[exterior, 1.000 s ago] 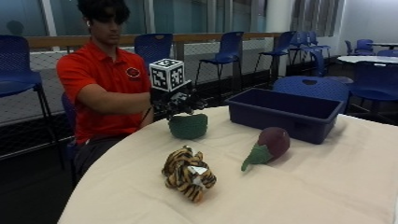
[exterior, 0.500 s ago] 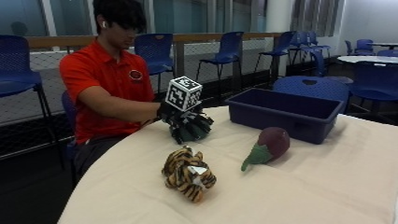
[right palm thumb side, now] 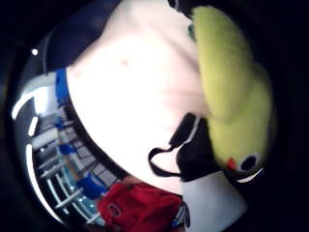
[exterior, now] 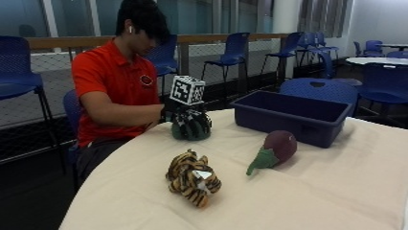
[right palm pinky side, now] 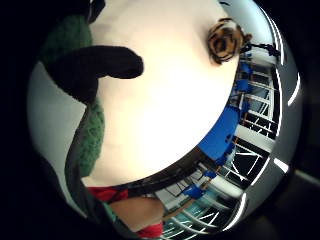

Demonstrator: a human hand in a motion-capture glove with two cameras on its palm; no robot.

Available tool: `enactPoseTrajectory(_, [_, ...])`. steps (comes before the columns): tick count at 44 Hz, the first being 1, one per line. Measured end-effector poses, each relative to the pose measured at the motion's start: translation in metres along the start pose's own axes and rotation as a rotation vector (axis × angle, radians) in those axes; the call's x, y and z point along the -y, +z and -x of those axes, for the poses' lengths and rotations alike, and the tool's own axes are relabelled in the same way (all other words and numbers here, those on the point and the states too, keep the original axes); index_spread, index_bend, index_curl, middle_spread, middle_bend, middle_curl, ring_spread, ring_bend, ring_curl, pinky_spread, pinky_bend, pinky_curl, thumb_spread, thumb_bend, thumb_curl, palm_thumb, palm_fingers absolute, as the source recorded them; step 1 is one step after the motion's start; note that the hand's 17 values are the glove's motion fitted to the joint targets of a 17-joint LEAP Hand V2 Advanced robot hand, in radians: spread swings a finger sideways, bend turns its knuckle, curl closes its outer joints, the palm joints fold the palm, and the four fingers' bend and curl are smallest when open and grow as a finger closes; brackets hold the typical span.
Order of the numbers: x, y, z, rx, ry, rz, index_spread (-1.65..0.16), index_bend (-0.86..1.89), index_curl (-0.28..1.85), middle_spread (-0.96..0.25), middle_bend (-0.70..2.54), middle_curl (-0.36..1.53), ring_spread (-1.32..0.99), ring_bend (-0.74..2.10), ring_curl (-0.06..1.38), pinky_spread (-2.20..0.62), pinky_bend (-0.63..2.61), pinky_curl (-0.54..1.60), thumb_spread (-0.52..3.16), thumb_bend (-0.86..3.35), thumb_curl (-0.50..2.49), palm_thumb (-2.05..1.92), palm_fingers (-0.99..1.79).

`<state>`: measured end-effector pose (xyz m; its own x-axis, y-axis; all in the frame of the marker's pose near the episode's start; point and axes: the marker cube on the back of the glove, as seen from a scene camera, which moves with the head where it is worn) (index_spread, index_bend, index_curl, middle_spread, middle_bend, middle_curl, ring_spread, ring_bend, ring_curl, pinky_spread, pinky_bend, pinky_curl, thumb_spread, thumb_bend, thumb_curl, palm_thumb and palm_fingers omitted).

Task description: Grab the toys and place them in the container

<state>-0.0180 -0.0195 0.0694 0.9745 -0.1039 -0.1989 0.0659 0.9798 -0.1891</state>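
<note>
I saw the right hand [exterior: 186, 122] with fingers curled over the green plush toy [exterior: 191, 129], resting on the table [exterior: 331, 182].

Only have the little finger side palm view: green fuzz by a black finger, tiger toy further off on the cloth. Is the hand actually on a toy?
Observer: Yes. In the outside view the gloved right hand is draped over a green toy sitting on the table, fingers curled down its sides.
Operator: Where's the container? Not in my view.
Observer: The blue container stands on the table beside the green toy, apart from it.
</note>
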Motion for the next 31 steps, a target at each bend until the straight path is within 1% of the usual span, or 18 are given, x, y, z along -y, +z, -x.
enactPoseTrajectory(3, [0.001, -0.001, 0.005, -0.046, 0.009, -0.058, -0.38, 0.16, 0.15, -0.08, 0.2, 0.19, -0.13, 0.82, 0.29, -0.23, 1.27, 0.36, 1.31, 0.12, 0.31, 0.23, 0.29])
enactPoseTrajectory(8, [0.006, -0.007, -0.003, -0.046, 0.001, -0.118, -0.38, 0.15, 0.16, -0.14, 0.25, 0.22, -0.24, 0.93, 0.33, -0.32, 1.23, 0.34, 1.38, 0.21, 0.38, 0.37, 0.51])
enactPoseTrajectory(12, [0.009, -0.018, -0.018, 0.041, 0.006, -0.144, -0.4, 0.18, 0.19, -0.2, 0.33, 0.26, -0.31, 0.92, 0.35, -0.36, 1.17, 0.35, 1.31, 0.25, 0.45, 0.5, 0.55])
enactPoseTrajectory(15, [0.008, -0.032, -0.031, 0.088, 0.026, -0.188, -0.41, 0.21, 0.21, -0.25, 0.38, 0.29, -0.38, 0.92, 0.36, -0.38, 1.13, 0.35, 1.24, 0.27, 0.5, 0.57, 0.64])
enactPoseTrajectory(16, [0.008, -0.037, -0.034, 0.092, 0.033, -0.206, -0.41, 0.18, 0.21, -0.25, 0.36, 0.29, -0.39, 0.91, 0.35, -0.39, 1.14, 0.35, 1.22, 0.26, 0.51, 0.57, 0.6])
enactPoseTrajectory(17, [0.008, -0.043, -0.038, 0.093, 0.039, -0.223, -0.41, 0.23, 0.23, -0.27, 0.39, 0.3, -0.41, 0.92, 0.37, -0.4, 1.12, 0.35, 1.2, 0.27, 0.53, 0.6, 0.67])
enactPoseTrajectory(24, [0.014, -0.089, -0.048, 0.07, 0.056, -0.259, -0.43, 0.26, 0.27, -0.34, 0.42, 0.34, -0.48, 0.91, 0.38, -0.42, 1.06, 0.35, 1.08, 0.28, 0.63, 0.65, 0.73])
enactPoseTrajectory(31, [0.044, -0.156, -0.039, 0.007, 0.049, -0.306, -0.44, 0.29, 0.32, -0.39, 0.42, 0.36, -0.52, 0.89, 0.4, -0.43, 1.03, 0.36, 0.99, 0.28, 0.71, 0.67, 0.75])
